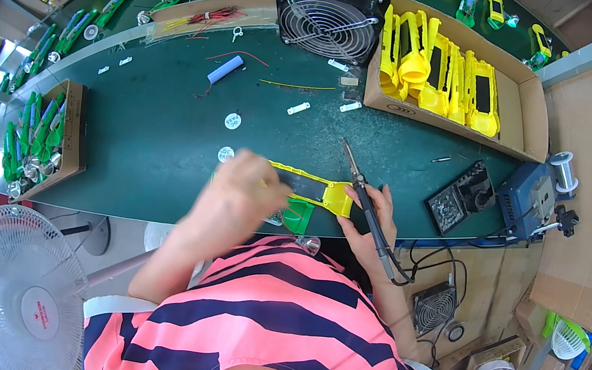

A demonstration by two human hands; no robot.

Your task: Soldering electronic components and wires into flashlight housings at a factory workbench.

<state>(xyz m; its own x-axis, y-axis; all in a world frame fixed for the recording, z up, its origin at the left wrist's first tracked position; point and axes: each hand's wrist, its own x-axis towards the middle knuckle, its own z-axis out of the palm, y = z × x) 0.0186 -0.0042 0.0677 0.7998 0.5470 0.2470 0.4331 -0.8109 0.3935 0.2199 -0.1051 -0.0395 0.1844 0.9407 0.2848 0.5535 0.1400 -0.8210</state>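
A yellow plastic casing (338, 199) with a dark panel lies at the table's near edge. My left hand (246, 190) is curled over its left end with the fingers closed; what they pinch is hidden and slightly blurred. In my right hand (380, 217) a soldering iron (363, 194) rests between thumb and fingers, its tip pointing up and away. The right fingertips are beside the casing's right end. Just below the casing a green plastic part (297, 217) shows partly, with a clear round lamp head (309, 244) near my striped shirt.
A carton (517, 97) of yellow casings stands far right, beside a black fan (328, 20). Nearer are a soldering station (529, 198) and a black tray (454, 201). Another carton (76, 126) holds green flashlights at left. A blue battery cell (225, 69) and wires lie mid-table.
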